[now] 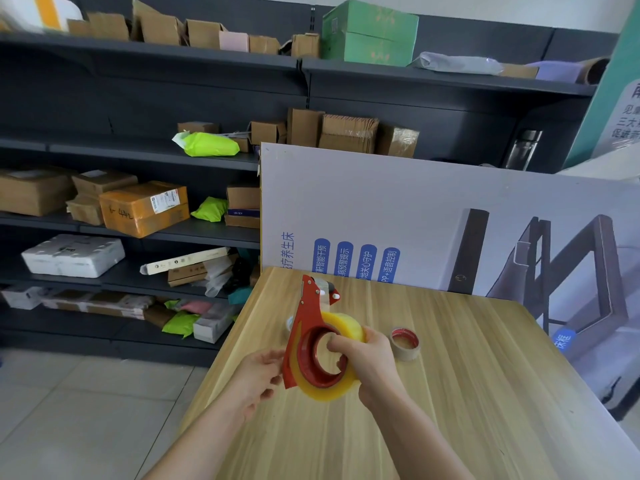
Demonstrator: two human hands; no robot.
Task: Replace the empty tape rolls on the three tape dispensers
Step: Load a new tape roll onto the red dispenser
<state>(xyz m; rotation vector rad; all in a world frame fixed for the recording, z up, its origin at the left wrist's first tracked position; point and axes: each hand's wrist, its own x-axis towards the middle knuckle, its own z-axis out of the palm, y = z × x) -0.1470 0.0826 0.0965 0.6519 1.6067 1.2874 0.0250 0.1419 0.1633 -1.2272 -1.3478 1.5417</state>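
Red tape dispenser, held over the near-left of the wooden table, yellow tape roll on its hub; left hand pinches the frame edge, right hand clamps the roll, one digit inside its hole. Risk, by my judgement: roll seating crooked if pushed unevenly. Spent core lies just right; cardboard boxes on far-left shelves look mostly closed, contents unseen.

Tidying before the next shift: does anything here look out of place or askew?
A spent roll lies loose on the table. The poster behind it stands on its side, its text running sideways.
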